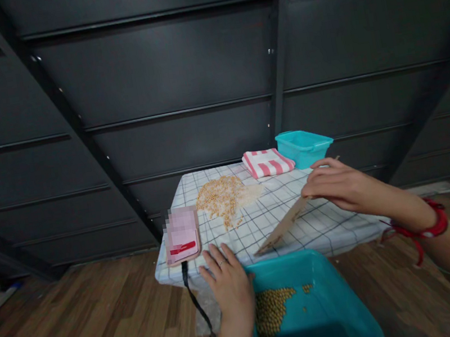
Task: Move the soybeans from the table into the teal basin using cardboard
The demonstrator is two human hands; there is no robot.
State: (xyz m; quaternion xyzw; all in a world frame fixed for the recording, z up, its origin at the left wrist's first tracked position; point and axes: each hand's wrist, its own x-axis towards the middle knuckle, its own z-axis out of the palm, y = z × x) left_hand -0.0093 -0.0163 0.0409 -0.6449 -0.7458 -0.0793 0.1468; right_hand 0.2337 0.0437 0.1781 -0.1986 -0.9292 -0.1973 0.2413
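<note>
In the head view, the one feed I work from, I have the right hand (339, 187) gripping a card (284, 225), thumb and fingers pinched on its upper end. The card slants down to the left, its low end at the near edge of the cloth (228, 254), just beyond the back rim of the bin (301, 270). I see the left hand (231, 290) flat and unclenched, palm down, fingers spread on the cloth beside the bin's back left corner; whether its thumb bears on the rim I can't tell. Beans (270, 310) lie in the bin, mostly along its left side. Farther up the cloth I get a loose heap of grain (218, 197), yellow mixed with white. The phone (185, 229) lies left of it, near the left fingers. At the back right I make out a folded towel (269, 162) just beside a tub (305, 150)
</note>
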